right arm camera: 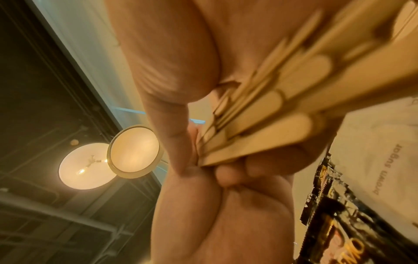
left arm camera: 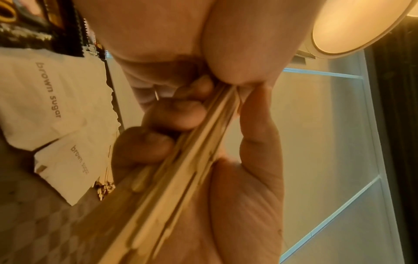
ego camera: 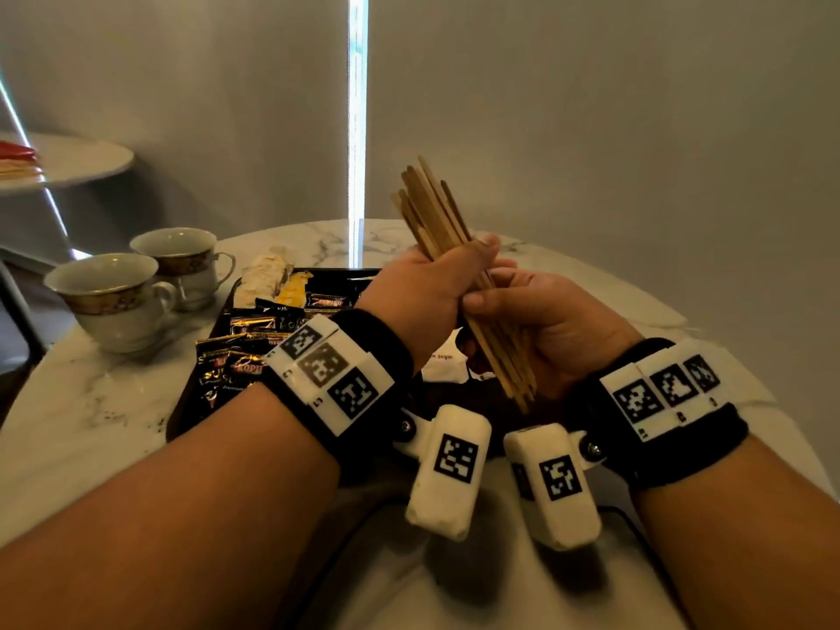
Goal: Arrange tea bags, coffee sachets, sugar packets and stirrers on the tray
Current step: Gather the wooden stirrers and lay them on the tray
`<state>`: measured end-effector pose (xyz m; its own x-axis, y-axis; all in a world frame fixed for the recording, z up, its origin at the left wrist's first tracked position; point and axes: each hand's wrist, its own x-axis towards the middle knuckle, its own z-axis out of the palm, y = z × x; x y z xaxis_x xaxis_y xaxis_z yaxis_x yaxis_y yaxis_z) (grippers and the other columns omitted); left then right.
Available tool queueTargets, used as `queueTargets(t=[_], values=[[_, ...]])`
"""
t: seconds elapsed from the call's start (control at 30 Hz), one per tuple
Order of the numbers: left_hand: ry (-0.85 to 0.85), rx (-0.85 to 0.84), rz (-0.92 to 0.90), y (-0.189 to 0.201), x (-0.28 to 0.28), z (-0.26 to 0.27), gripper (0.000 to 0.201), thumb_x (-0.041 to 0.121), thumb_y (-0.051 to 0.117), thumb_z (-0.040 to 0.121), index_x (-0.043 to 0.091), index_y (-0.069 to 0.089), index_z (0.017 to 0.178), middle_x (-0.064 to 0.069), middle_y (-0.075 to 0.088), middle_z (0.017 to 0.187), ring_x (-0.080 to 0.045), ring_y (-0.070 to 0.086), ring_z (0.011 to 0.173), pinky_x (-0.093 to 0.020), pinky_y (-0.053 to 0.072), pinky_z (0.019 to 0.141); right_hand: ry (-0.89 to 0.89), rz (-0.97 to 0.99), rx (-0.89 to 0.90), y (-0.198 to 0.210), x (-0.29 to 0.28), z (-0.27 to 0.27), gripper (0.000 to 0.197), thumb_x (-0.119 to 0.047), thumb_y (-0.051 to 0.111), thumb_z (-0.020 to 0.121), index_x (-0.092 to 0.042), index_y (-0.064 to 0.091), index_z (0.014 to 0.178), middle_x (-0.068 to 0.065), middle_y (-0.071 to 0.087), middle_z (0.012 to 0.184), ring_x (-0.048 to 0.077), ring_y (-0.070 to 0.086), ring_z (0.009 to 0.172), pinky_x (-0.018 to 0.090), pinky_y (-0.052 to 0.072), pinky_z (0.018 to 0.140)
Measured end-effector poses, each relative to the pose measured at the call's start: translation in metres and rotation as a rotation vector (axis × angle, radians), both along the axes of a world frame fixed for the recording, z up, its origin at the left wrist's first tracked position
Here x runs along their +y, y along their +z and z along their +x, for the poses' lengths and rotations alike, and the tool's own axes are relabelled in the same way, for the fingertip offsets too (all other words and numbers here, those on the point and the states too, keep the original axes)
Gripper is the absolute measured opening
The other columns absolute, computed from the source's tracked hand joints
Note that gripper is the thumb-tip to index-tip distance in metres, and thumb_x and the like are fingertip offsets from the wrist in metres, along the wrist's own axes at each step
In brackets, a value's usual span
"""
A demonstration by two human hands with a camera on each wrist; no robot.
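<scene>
Hands block much of the black rectangular tray [ego camera: 182, 404]: left hand [ego camera: 427, 297] and right hand [ego camera: 541, 325] both grip the bundle of thin wooden stirrers [ego camera: 436, 211] above it. Two white gold-banded teacups [ego camera: 113, 297] stand at ten o'clock on the white marble surface [ego camera: 91, 429]; black coffee sachets [ego camera: 236, 356] lie on the tray.

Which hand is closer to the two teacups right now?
Left. The left hand, gripping the stirrers above the tray, sits on the side of the teacups; the right hand holds the bundle's lower end, farther away.
</scene>
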<state>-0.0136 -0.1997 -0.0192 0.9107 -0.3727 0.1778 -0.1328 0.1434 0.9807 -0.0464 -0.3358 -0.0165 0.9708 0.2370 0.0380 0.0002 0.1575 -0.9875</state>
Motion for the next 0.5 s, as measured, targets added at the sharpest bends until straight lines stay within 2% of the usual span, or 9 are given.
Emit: queueTargets(t=[0.1,0.13,0.2,0.27,0.33,0.4,0.5], values=[[0.018,0.01,-0.029,0.004,0.002,-0.001,0.028,0.038,0.058,0.099,0.014,0.071,0.106,0.002,0.078,0.098,-0.017,0.076,0.087,-0.036,0.059,0.071,-0.013,-0.031,-0.018,-0.003,-0.002,-0.002,0.031,-0.011,0.066,0.073,-0.002,0.063,0.103,0.011,0.068,0.079,0.023,0.064,0.066,0.033,0.053,0.059],[0.025,0.01,-0.048,0.006,0.003,-0.002,0.026,0.037,0.058,0.1,0.014,0.07,0.105,0.002,0.078,0.097,-0.017,0.076,0.086,-0.038,0.06,0.072,-0.014,-0.045,-0.018,-0.004,-0.004,-0.001,0.032,-0.012,0.066,0.073,-0.002,0.063,0.103,0.011,0.069,0.08,0.023,0.065,0.066,0.034,0.053,0.061],[0.032,0.023,-0.106,0.008,0.003,-0.003,0.023,0.032,0.059,0.1,0.011,0.066,0.104,-0.002,0.078,0.092,-0.023,0.076,0.083,-0.048,0.061,0.08,-0.001,-0.067,-0.009,-0.006,-0.005,-0.002,0.034,-0.016,0.068,0.075,-0.003,0.064,0.106,0.012,0.068,0.08,0.026,0.064,0.065,0.036,0.051,0.062],[0.049,0.029,-0.151,0.008,0.002,-0.002,0.021,0.03,0.062,0.098,0.009,0.064,0.104,-0.005,0.076,0.085,-0.027,0.075,0.08,-0.052,0.06,0.083,0.032,-0.051,0.003,-0.007,-0.003,-0.004,0.031,-0.021,0.067,0.078,-0.004,0.066,0.104,0.011,0.066,0.078,0.023,0.061,0.061,0.033,0.048,0.058],[0.056,0.025,-0.163,0.006,0.001,-0.001,0.018,0.03,0.065,0.097,0.012,0.065,0.101,-0.003,0.074,0.081,-0.028,0.073,0.08,-0.048,0.06,0.078,0.051,-0.032,0.017,-0.008,0.0,-0.006,0.026,-0.022,0.068,0.079,-0.008,0.065,0.102,0.008,0.064,0.074,0.018,0.058,0.056,0.028,0.047,0.052],[0.039,0.023,-0.154,0.004,0.0,0.0,0.018,0.03,0.066,0.095,0.012,0.065,0.098,-0.002,0.071,0.079,-0.027,0.071,0.078,-0.043,0.059,0.073,0.048,-0.05,0.033,-0.01,0.003,-0.008,0.026,-0.023,0.075,0.08,-0.014,0.064,0.101,0.008,0.06,0.071,0.018,0.052,0.053,0.026,0.043,0.048],[-0.006,0.015,-0.14,0.005,0.001,-0.001,0.018,0.028,0.067,0.094,0.011,0.064,0.093,-0.003,0.066,0.078,-0.023,0.067,0.071,-0.034,0.054,0.056,0.031,-0.037,0.027,-0.01,0.008,-0.011,0.021,-0.021,0.069,0.076,-0.014,0.062,0.095,0.008,0.054,0.066,0.017,0.045,0.047,0.023,0.04,0.041]])
